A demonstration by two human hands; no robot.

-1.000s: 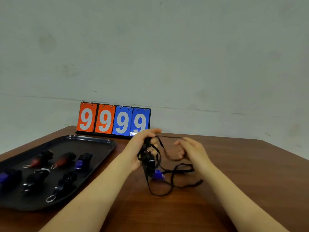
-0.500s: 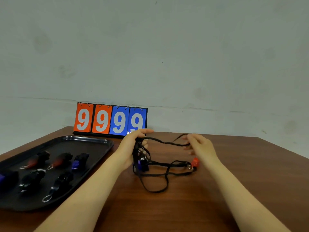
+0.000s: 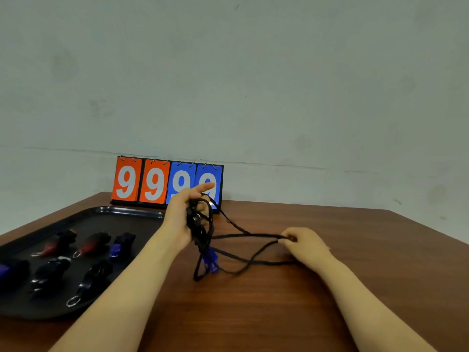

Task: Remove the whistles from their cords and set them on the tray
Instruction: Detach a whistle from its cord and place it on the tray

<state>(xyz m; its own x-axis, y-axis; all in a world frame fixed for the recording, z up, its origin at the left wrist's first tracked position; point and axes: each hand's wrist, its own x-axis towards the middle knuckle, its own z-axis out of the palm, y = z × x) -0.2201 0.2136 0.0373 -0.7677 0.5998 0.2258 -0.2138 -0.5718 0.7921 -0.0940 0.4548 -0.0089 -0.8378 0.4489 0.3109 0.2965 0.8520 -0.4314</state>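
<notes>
Simply brown wooden table (image 3: 279,313), grey wall (image 3: 253,72)

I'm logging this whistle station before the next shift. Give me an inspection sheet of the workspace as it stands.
Surface: brown wooden table.
Job's things: black tray holding several loose whistles; blue whistle hangs in the tangled black cords.
Clutter: nothing seen.
Grippers: left hand grips the cord bundle; right hand pinches cord strands.
Cables: nothing seen besides the cords.
Surroundings: flip scoreboard reading 9999; plain wall.
</notes>
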